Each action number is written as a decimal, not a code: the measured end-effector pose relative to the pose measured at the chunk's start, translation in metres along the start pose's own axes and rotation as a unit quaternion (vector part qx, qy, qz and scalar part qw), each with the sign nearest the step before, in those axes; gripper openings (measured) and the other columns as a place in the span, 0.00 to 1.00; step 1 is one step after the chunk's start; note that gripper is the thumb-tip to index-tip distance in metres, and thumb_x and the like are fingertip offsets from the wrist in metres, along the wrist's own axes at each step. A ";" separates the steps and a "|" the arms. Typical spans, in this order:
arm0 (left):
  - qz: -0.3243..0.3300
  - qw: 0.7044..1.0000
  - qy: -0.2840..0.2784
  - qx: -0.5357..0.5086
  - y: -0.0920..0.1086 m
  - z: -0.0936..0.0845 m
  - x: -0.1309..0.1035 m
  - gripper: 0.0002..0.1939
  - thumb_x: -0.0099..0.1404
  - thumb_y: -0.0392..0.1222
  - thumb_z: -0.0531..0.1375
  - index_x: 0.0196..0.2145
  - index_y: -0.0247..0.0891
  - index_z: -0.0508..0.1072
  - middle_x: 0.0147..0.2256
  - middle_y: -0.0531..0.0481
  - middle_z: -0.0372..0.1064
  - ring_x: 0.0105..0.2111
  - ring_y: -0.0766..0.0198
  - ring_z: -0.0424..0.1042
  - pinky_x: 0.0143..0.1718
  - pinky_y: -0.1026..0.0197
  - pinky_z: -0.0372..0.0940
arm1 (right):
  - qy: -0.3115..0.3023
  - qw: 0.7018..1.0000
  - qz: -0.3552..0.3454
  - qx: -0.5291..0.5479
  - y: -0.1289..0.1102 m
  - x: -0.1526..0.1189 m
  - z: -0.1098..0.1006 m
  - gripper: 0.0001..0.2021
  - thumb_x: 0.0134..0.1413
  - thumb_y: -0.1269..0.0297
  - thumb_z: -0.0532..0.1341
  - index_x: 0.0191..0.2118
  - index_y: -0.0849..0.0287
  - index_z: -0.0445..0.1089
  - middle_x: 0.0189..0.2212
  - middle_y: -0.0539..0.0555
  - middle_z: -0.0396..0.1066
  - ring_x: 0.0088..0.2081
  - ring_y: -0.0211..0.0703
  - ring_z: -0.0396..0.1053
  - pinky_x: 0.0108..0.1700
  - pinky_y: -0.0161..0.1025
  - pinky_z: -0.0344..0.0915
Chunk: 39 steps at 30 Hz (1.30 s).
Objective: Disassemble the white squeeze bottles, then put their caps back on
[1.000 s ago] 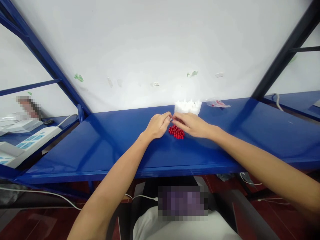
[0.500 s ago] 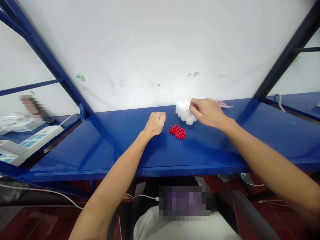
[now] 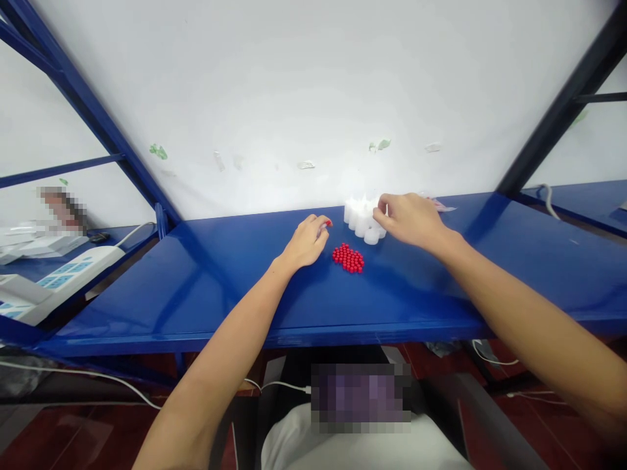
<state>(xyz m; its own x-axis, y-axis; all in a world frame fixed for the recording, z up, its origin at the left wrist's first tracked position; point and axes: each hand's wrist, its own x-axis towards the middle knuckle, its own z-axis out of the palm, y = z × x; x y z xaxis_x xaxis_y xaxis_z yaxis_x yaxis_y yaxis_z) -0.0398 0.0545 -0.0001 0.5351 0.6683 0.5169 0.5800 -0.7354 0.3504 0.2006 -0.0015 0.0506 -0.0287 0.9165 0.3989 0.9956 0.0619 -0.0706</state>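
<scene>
My left hand (image 3: 306, 243) is raised over the blue table, thumb and fingers closed round a small whitish thing with a red end (image 3: 328, 222). Most of that piece is hidden by the fingers. Just right of it lies a flat cluster of small red caps (image 3: 348, 258). Behind the caps stands a tight group of small white translucent bottles (image 3: 360, 222) with pointed tops. My right hand (image 3: 404, 219) is at the right side of this group, thumb and forefinger curled together in a pinch. Whatever sits between those fingertips cannot be made out.
The blue table (image 3: 235, 287) runs up to a white wall between blue metal posts. A clear bag with pink print (image 3: 439, 205) lies behind my right hand. On the left are a white power strip (image 3: 73, 277) and white boxes (image 3: 51, 243).
My left hand has turned and loosened its fingers a little, showing more of the red-ended thing. My right hand has shifted slightly right, with a small gap now visible inside the curled fingers.
</scene>
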 end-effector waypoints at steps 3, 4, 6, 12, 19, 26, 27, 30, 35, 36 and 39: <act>0.010 1.000 0.002 -0.003 0.001 -0.001 0.000 0.15 0.69 0.38 0.46 0.44 0.36 0.71 0.37 0.46 0.70 0.37 0.58 0.69 0.43 0.56 0.62 | -0.038 0.999 -0.007 -0.025 0.001 0.000 0.002 0.18 0.61 0.55 0.50 0.39 0.61 0.73 0.33 0.62 0.75 0.33 0.52 0.69 0.31 0.41 0.52; 0.012 1.000 -0.001 -0.002 0.002 -0.002 0.000 0.15 0.69 0.38 0.46 0.43 0.36 0.71 0.36 0.46 0.71 0.36 0.58 0.69 0.42 0.57 0.61 | -0.040 0.999 -0.006 -0.028 0.001 0.000 0.003 0.18 0.61 0.55 0.50 0.40 0.61 0.73 0.33 0.63 0.75 0.33 0.52 0.69 0.31 0.41 0.52; 0.008 1.000 -0.012 0.002 0.003 -0.003 -0.001 0.15 0.70 0.39 0.45 0.41 0.37 0.71 0.34 0.47 0.71 0.33 0.59 0.68 0.39 0.58 0.60 | -0.026 1.000 -0.002 -0.014 0.000 0.000 0.002 0.19 0.62 0.54 0.50 0.41 0.61 0.73 0.33 0.63 0.75 0.33 0.52 0.69 0.31 0.41 0.53; 0.028 0.999 -0.024 -0.008 0.010 -0.003 -0.002 0.19 0.73 0.42 0.43 0.33 0.37 0.70 0.29 0.49 0.71 0.29 0.61 0.68 0.36 0.59 0.59 | -0.003 0.999 -0.031 0.034 -0.012 -0.003 0.001 0.18 0.62 0.55 0.50 0.43 0.59 0.73 0.32 0.60 0.76 0.32 0.50 0.69 0.33 0.40 0.55; 0.030 0.999 -0.039 0.016 0.010 -0.003 -0.003 0.19 0.73 0.43 0.44 0.30 0.38 0.69 0.27 0.50 0.69 0.28 0.62 0.67 0.34 0.60 0.56 | -0.118 0.992 -0.010 -0.036 0.015 -0.001 0.000 0.20 0.57 0.46 0.55 0.32 0.60 0.73 0.31 0.64 0.73 0.37 0.59 0.70 0.40 0.50 0.61; 0.031 0.998 -0.044 0.022 0.010 -0.003 -0.003 0.20 0.74 0.44 0.44 0.29 0.38 0.69 0.26 0.50 0.68 0.26 0.62 0.65 0.32 0.60 0.54 | -0.252 0.967 -0.015 -0.018 0.061 -0.026 -0.005 0.19 0.46 0.42 0.65 0.28 0.56 0.71 0.25 0.59 0.71 0.29 0.55 0.69 0.33 0.50 0.62; 0.033 0.998 -0.044 0.022 0.010 -0.003 -0.003 0.20 0.74 0.44 0.44 0.29 0.38 0.69 0.25 0.50 0.68 0.26 0.62 0.65 0.32 0.60 0.54 | -0.261 0.965 -0.032 -0.007 0.064 -0.031 -0.005 0.17 0.48 0.46 0.65 0.30 0.56 0.71 0.27 0.59 0.72 0.28 0.53 0.69 0.32 0.48 0.62; 0.034 0.998 -0.047 0.020 0.010 -0.003 -0.003 0.21 0.74 0.45 0.44 0.29 0.38 0.69 0.25 0.50 0.67 0.26 0.62 0.64 0.32 0.60 0.54 | -0.285 0.951 -0.110 0.057 0.067 -0.041 -0.007 0.12 0.54 0.54 0.61 0.36 0.57 0.73 0.31 0.58 0.75 0.30 0.49 0.71 0.34 0.45 0.63; 0.027 0.998 -0.056 0.017 0.010 -0.004 -0.003 0.21 0.74 0.45 0.44 0.28 0.38 0.68 0.25 0.51 0.66 0.25 0.63 0.63 0.30 0.60 0.53 | -0.162 0.959 -0.187 0.141 0.050 -0.024 -0.024 0.16 0.58 0.52 0.57 0.42 0.55 0.76 0.39 0.57 0.78 0.37 0.51 0.73 0.40 0.45 0.65; 0.027 0.998 -0.055 0.016 0.010 -0.004 -0.004 0.21 0.74 0.45 0.44 0.28 0.38 0.68 0.25 0.51 0.66 0.25 0.63 0.63 0.30 0.60 0.52 | -0.125 0.962 -0.190 0.150 0.044 -0.016 -0.027 0.16 0.58 0.51 0.57 0.42 0.55 0.76 0.39 0.56 0.78 0.38 0.51 0.74 0.40 0.46 0.65; 0.023 0.998 -0.055 0.015 0.009 -0.005 -0.004 0.20 0.74 0.45 0.44 0.28 0.38 0.66 0.24 0.52 0.65 0.25 0.64 0.63 0.31 0.60 0.53 | -0.035 0.961 -0.197 0.194 0.029 0.007 -0.027 0.14 0.56 0.52 0.59 0.41 0.55 0.75 0.39 0.56 0.78 0.41 0.52 0.74 0.42 0.46 0.67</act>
<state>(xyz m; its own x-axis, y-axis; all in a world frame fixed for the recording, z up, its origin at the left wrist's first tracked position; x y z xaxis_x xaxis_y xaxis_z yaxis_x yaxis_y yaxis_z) -0.0396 0.0442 0.0046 0.6252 0.6428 0.4427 0.5699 -0.7635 0.3038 0.2314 -0.0043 0.0758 -0.4152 0.8156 0.4029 0.7989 0.5388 -0.2674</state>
